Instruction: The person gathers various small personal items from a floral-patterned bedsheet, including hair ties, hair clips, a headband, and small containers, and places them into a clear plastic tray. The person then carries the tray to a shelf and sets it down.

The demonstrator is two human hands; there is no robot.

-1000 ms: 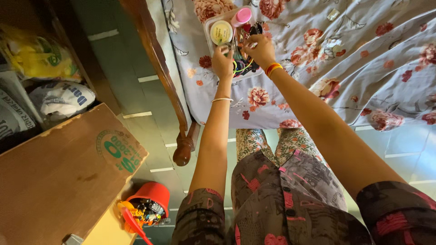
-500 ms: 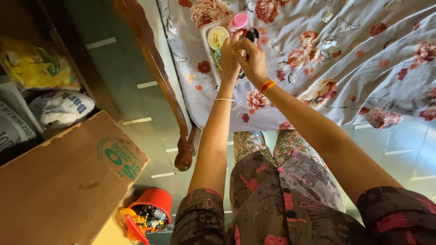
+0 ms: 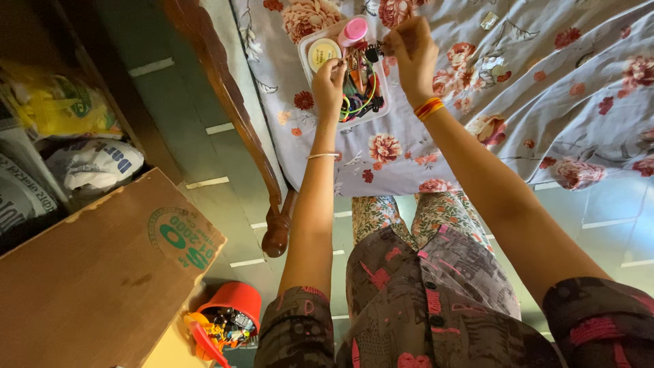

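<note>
grey flowered bedsheet (image 3: pixel 545 102) fills my view, a clear plastic tray (image 3: pixel 304 58) of bright hair ties on it. my left hand (image 3: pixel 329 85) pinches something tiny over the tray; my right hand (image 3: pixel 411 54), fingers closed, pinches a small dark piece above it.

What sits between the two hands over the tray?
In the head view, between the left hand and right hand lie the tray's tangled colourful hair ties and a pink lid.

grey floral bedsheet (image 3: pixel 518 88), pink lid (image 3: pixel 355 31), red bucket (image 3: pixel 235 300)
</note>
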